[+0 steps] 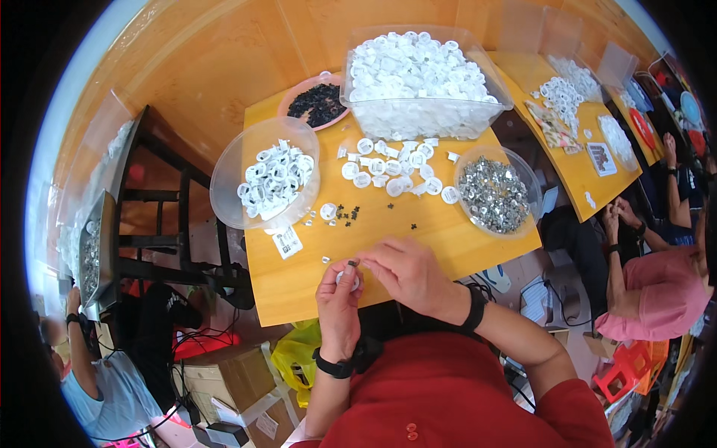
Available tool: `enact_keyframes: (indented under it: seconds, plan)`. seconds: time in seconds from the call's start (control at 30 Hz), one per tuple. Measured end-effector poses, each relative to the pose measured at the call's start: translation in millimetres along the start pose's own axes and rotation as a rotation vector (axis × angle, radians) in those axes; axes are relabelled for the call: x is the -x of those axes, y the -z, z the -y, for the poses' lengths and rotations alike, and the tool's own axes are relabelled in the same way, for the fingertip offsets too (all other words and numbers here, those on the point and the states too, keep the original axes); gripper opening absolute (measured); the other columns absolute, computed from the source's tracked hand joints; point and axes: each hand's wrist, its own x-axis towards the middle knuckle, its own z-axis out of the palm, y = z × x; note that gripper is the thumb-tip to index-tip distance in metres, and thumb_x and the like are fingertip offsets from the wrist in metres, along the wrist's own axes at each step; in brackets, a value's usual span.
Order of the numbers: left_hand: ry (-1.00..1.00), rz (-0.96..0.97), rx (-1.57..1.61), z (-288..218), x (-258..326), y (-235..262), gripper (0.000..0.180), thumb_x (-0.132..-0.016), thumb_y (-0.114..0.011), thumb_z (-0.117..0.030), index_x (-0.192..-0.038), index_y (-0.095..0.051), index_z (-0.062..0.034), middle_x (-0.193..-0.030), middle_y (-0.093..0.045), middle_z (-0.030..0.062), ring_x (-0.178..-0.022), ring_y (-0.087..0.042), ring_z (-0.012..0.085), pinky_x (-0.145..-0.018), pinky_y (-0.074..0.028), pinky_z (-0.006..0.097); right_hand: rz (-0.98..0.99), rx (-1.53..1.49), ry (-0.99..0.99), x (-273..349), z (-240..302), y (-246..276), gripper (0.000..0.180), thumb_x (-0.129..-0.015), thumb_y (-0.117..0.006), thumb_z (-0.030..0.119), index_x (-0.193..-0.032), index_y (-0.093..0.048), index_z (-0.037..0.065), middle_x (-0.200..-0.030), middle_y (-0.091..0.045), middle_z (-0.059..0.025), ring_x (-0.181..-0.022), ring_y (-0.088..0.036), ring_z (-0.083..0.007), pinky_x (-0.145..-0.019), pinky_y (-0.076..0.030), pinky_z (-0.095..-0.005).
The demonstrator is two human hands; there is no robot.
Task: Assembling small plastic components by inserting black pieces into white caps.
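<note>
My left hand (pixel 337 302) holds a small white round plastic cap (pixel 348 280) at the near edge of the wooden table (pixel 299 280). My right hand (pixel 403 270) pinches a tiny black piece (pixel 352 263) right above that cap. Several loose white caps (pixel 392 168) and a few small black pieces (pixel 346 214) lie on the table beyond my hands. Both wrists wear black bands.
A clear round bowl of assembled white caps (pixel 270 179) stands at left, a large clear tub of white caps (pixel 418 78) at the back, a pink dish of black pieces (pixel 317 103) beside it, a bowl of metal parts (pixel 493 193) at right. Other people sit at right and lower left.
</note>
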Motion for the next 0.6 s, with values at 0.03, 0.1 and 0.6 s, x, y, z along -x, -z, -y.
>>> enact_keyframes:
  seconds: [0.03,0.1,0.6]
  plan:
    - [-0.022,0.016,-0.039,-1.8,0.2,1.0,0.010,-0.093,-0.057,-0.013,-0.098,-0.062,-0.0057,-0.079,-0.056,-0.0025,-0.068,-0.045,0.0052,-0.062,-0.035,0.019,0.008,0.045,-0.004,-2.1,-0.8,1.9,0.012,-0.081,-0.063,0.008,-0.092,-0.064,0.006,-0.080,-0.060,-0.0075,-0.070,-0.059,-0.0262,-0.064,-0.044,-0.0346]
    - [-0.042,0.033,-0.078,-3.1,1.3,-0.1,0.010,-0.093,-0.057,-0.014,-0.097,-0.062,-0.0055,-0.078,-0.055,-0.0028,-0.067,-0.044,0.0049,-0.061,-0.034,0.019,0.016,0.091,-0.009,-5.7,-1.2,5.8,0.010,-0.081,-0.064,0.008,-0.090,-0.064,0.006,-0.079,-0.060,-0.0075,-0.070,-0.058,-0.0267,-0.064,-0.044,-0.0347]
    - [-0.043,0.004,-0.192,-3.4,4.2,1.8,0.010,-0.091,-0.059,-0.013,-0.092,-0.063,-0.0046,-0.074,-0.055,-0.0034,-0.065,-0.044,0.0034,-0.058,-0.032,0.018,0.235,0.222,0.315,-11.0,-13.3,6.3,0.008,-0.081,-0.057,0.011,-0.088,-0.056,0.006,-0.075,-0.053,-0.0064,-0.070,-0.058,-0.0233,-0.066,-0.045,-0.0345]
